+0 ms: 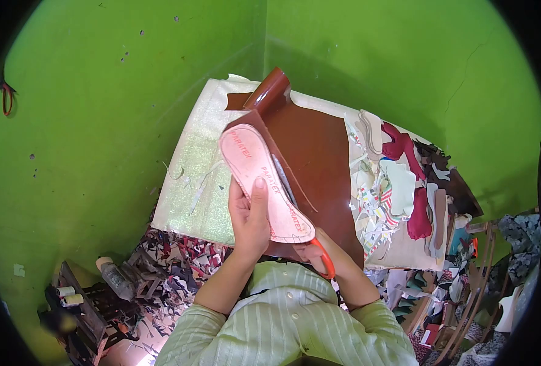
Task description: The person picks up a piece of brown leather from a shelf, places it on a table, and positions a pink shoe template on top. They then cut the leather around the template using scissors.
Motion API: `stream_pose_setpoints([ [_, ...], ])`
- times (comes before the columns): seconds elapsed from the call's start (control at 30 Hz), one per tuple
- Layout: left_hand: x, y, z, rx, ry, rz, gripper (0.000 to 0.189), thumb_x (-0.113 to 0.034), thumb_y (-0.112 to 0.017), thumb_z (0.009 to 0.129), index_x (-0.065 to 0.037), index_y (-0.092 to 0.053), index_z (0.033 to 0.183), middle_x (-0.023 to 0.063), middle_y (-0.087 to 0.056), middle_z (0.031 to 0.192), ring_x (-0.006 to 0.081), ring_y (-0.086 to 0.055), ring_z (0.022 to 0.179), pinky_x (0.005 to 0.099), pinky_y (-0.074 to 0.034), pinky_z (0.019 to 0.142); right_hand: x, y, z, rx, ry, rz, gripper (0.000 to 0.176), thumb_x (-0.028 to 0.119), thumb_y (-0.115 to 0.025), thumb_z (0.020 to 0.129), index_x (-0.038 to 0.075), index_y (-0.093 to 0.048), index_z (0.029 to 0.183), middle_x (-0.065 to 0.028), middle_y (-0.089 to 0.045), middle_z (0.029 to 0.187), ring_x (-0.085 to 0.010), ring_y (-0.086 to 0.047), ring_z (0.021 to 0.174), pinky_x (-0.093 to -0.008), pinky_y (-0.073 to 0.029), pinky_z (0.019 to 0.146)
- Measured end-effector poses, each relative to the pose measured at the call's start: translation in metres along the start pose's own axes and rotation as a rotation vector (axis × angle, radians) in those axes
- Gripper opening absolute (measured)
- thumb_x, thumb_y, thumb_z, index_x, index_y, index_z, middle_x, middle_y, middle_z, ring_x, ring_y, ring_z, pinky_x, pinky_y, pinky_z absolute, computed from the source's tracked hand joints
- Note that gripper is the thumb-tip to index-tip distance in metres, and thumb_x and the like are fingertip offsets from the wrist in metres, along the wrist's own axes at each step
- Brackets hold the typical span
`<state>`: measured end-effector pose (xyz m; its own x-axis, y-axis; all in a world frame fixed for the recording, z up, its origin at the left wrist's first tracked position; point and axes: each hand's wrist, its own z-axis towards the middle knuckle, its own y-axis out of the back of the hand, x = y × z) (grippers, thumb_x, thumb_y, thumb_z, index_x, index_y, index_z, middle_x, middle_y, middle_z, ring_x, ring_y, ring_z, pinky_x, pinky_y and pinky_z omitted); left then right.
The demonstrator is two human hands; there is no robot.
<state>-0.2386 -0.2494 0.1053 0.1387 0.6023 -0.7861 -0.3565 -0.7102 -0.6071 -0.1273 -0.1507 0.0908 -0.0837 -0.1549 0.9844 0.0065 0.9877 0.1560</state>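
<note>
My left hand (250, 219) grips a pale pink shoe insole (246, 149) printed with red "PARATEX" lettering, thumb on top and fingers underneath. A piece of brown sheet material (252, 120) shows behind the insole's upper end and along its right side. My right hand (312, 251) is closed on scissors with an orange handle (326, 262), partly hidden under the insole's lower end. A grey strip, which looks like the scissor blade (284, 177), runs along the insole's right edge beside the brown material. Below both lies a large brown sheet (319, 152), rolled up at its far end.
A table with a whitish cover (191, 165) stands in the corner of green walls (112, 91). On its right are dark red pieces (419, 213), beige cut shapes (371, 131) and patterned scraps (371, 226). Scraps (179, 262) litter the floor; thread spools (72, 299) sit lower left.
</note>
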Motion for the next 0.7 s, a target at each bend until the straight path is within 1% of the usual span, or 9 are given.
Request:
stream_pose_setpoints([
  [0.07, -0.001, -0.003, -0.001, 0.01, 0.005, 0.007, 0.037, -0.012, -0.043, 0.091, 0.0, -0.033, 0.125, 0.0055, -0.054, 0.1, 0.0044, -0.052, 0.077, 0.019, -0.045, 0.067, 0.002, 0.002, 0.0, -0.009, -0.022, 0.103, 0.028, 0.016, -0.039, 0.083, -0.001, -0.04, 0.105, -0.0111, -0.048, 0.068, -0.0141, -0.043, 0.055, -0.0278, -0.04, 0.052],
  [0.2, -0.001, -0.004, 0.0, 0.017, 0.012, -0.003, 0.038, -0.011, -0.042, 0.091, 0.0, -0.032, 0.126, 0.005, -0.054, 0.099, 0.0041, -0.052, 0.075, 0.0192, -0.045, 0.065, 0.003, 0.004, 0.0, -0.033, 0.003, 0.125, 0.032, 0.019, -0.037, 0.085, -0.001, -0.04, 0.11, -0.0116, -0.048, 0.068, -0.0123, -0.043, 0.055, -0.0271, -0.039, 0.051],
  [0.3, 0.002, -0.004, -0.001, 0.007, 0.027, -0.011, 0.038, -0.011, -0.042, 0.091, -0.001, -0.032, 0.126, 0.0049, -0.055, 0.098, 0.004, -0.052, 0.075, 0.0192, -0.046, 0.064, 0.001, 0.001, -0.002, -0.012, -0.011, 0.127, 0.035, 0.021, -0.039, 0.085, -0.001, -0.04, 0.112, -0.0104, -0.049, 0.067, -0.0119, -0.043, 0.054, -0.0268, -0.039, 0.051],
  [0.4, 0.003, -0.004, -0.002, -0.006, 0.045, -0.024, 0.038, -0.011, -0.042, 0.091, -0.001, -0.032, 0.126, 0.0048, -0.055, 0.098, 0.004, -0.053, 0.074, 0.019, -0.046, 0.064, -0.005, -0.004, -0.001, 0.015, -0.079, 0.183, 0.038, 0.024, -0.041, 0.085, 0.0, -0.04, 0.114, -0.0084, -0.049, 0.066, -0.0111, -0.042, 0.053, -0.0265, -0.038, 0.05],
  [0.47, 0.003, -0.003, -0.001, -0.003, 0.055, -0.021, 0.038, -0.011, -0.042, 0.091, -0.001, -0.032, 0.126, 0.0048, -0.055, 0.097, 0.004, -0.053, 0.074, 0.0189, -0.046, 0.064, -0.002, -0.006, -0.001, -0.053, -0.048, 0.175, 0.037, 0.025, -0.043, 0.085, 0.0, -0.041, 0.113, -0.0049, -0.048, 0.063, -0.0107, -0.041, 0.053, -0.0259, -0.037, 0.049],
  [0.5, 0.003, -0.003, -0.001, -0.001, 0.054, -0.024, 0.038, -0.011, -0.042, 0.091, -0.001, -0.032, 0.126, 0.0049, -0.055, 0.098, 0.0039, -0.053, 0.074, 0.0189, -0.046, 0.064, -0.002, -0.006, -0.001, -0.052, -0.048, 0.175, 0.037, 0.025, -0.043, 0.085, 0.0, -0.041, 0.113, -0.0049, -0.048, 0.063, -0.0107, -0.041, 0.053, -0.0259, -0.037, 0.049],
  [0.6, 0.004, -0.003, -0.001, 0.02, 0.062, -0.025, 0.039, -0.012, -0.043, 0.091, -0.001, -0.032, 0.126, 0.005, -0.055, 0.098, 0.0039, -0.053, 0.075, 0.0189, -0.046, 0.064, -0.003, -0.003, -0.002, -0.011, -0.092, 0.162, 0.037, 0.026, -0.042, 0.086, 0.0, -0.04, 0.113, -0.0047, -0.047, 0.066, -0.0108, -0.042, 0.056, -0.0263, -0.038, 0.05],
  [0.67, 0.004, -0.004, -0.002, 0.037, 0.07, -0.023, 0.039, -0.012, -0.043, 0.091, -0.001, -0.032, 0.126, 0.0049, -0.055, 0.099, 0.0039, -0.053, 0.075, 0.0189, -0.046, 0.064, -0.002, -0.003, -0.002, -0.041, -0.106, 0.314, 0.036, 0.025, -0.041, 0.087, 0.0, -0.039, 0.113, -0.0061, -0.047, 0.073, -0.0108, -0.043, 0.061, -0.0263, -0.039, 0.053],
  [0.7, 0.005, -0.005, -0.004, 0.035, 0.082, -0.033, 0.039, -0.012, -0.043, 0.091, -0.001, -0.032, 0.126, 0.0051, -0.055, 0.1, 0.0039, -0.053, 0.075, 0.0189, -0.046, 0.065, -0.001, -0.003, -0.002, -0.04, -0.106, 0.314, 0.036, 0.025, -0.041, 0.087, 0.0, -0.039, 0.113, -0.0061, -0.047, 0.073, -0.0108, -0.043, 0.061, -0.0263, -0.039, 0.053],
])
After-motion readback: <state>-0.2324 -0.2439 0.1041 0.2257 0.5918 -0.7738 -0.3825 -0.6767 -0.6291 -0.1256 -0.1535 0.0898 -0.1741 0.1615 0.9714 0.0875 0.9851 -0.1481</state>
